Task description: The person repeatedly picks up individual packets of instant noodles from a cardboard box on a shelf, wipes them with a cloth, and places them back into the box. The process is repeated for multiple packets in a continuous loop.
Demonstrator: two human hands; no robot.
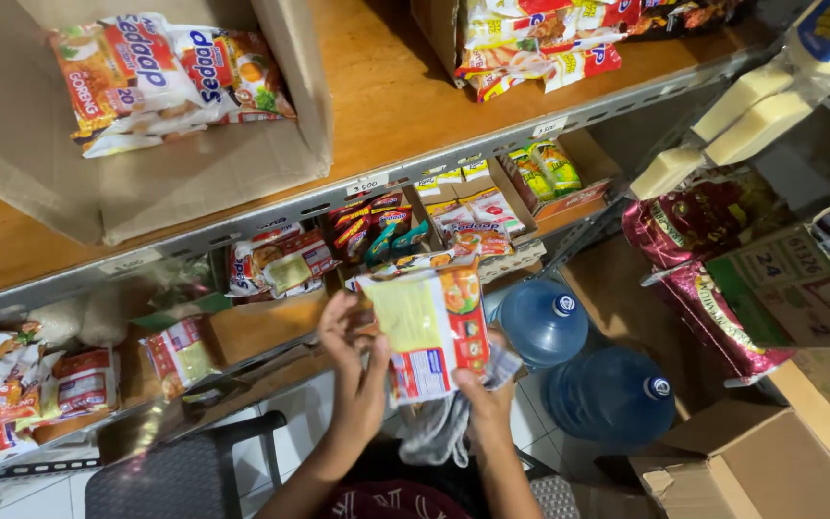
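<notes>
Both hands grip one noodle packet [429,332]: left hand [355,370] closed on its left edge, right hand [482,394] closed on its near-right corner. Farther off, a shelf [271,216] carries similar packets; two water jugs [545,322] stand right.

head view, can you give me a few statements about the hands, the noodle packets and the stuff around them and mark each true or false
1. Both hands, left hand and right hand, hold a stack of noodle packets. True.
2. Two blue water jugs stand on the floor. True.
3. The cardboard box on the top shelf is empty. False: noodle packets lie in it.
4. The chair is bright red. False: it is dark grey.
</notes>
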